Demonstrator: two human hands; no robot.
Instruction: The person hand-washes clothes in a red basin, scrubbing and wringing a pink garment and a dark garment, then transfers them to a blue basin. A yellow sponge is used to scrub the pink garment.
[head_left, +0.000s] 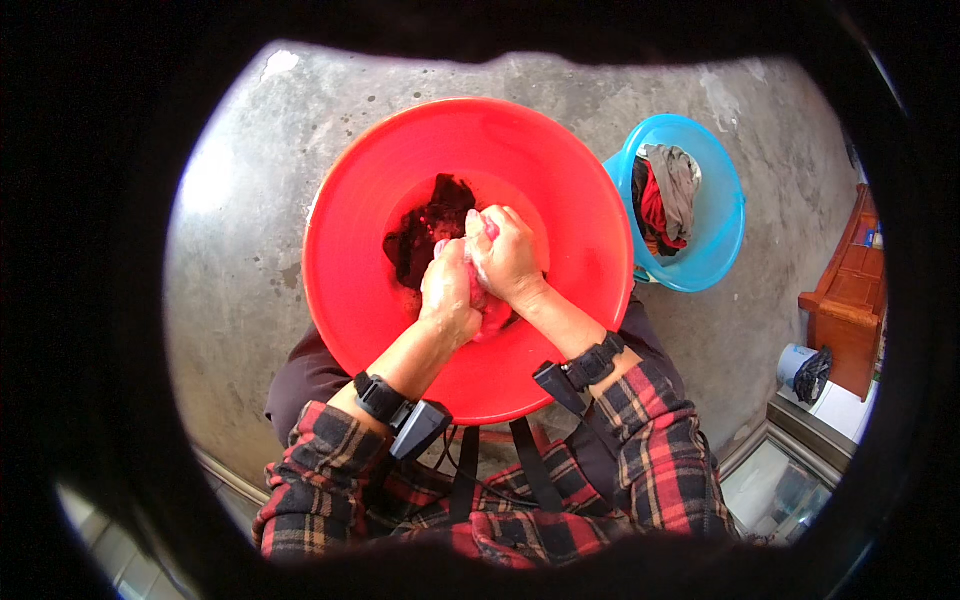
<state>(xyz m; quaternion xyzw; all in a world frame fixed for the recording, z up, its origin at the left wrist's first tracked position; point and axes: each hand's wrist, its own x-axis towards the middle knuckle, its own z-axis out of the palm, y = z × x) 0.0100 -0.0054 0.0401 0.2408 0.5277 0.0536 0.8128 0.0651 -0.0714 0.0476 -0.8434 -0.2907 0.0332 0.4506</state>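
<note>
Over a wide red plastic basin (360, 225), my two hands are side by side, both closed on a pinkish-red wet cloth (477, 283). White suds show on my left hand (448, 289) and along the fingers of my right hand (506, 251). Most of the cloth is hidden by the palms and fingers. Beneath the hands, a dark soaked cloth (420, 232) lies in the bottom of the basin, partly covered by my left hand.
A light-blue plastic bucket (716, 251) holding grey, red and dark clothes (671, 191) stands right of the basin on the concrete floor (247, 225). Farther right are a wooden cabinet (847, 322) and a small bin with a black bag (812, 375). A glass-topped piece (776, 480) lies lower right.
</note>
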